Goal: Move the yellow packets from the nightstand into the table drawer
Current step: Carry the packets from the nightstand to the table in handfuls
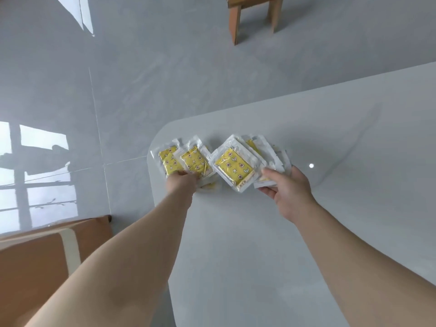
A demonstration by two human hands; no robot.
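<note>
A: Risk check, left side first?
B: The left bunch [194, 161] of yellow packets [169, 159] sat over the rounded corner of the table [259, 232], with the glossy floor [141, 90] just past it. The sleeves looked slick and were fanned, not squared. My call: the outer one could slide out and drop off the edge.
A: Grip there?
B: The left hand [182, 182] had its fingers curled over the near edges, pinching the bunch from above. Only the near ends were caught, so the hold looked thin.
A: Right side?
B: The right fan [233, 167] was bigger, several sleeves splayed, the back ones half hidden. The right hand [290, 190] pinched it at the near corner, thumb on top, fingers under. Same worry: a loose fan with one pinch point, so a sleeve could slip.
A: Anything else?
B: Both hands were full and no drawer showed in frame. I judged that opening it would need a free hand, so a fumble was likely there.
A: Packets relative to the hands?
B: All just beyond the fingertips, mid frame, spreading away from the person. Left bunch was left of centre, right fan centre to right, and the two nearly met in the middle. Could not tell if the far edges rested on the table or hung above it.
A: Any loose?
B: None seen apart from the hands. The brown furniture [35, 256] at lower left, possibly the nightstand, showed no packets on its visible part.
</note>
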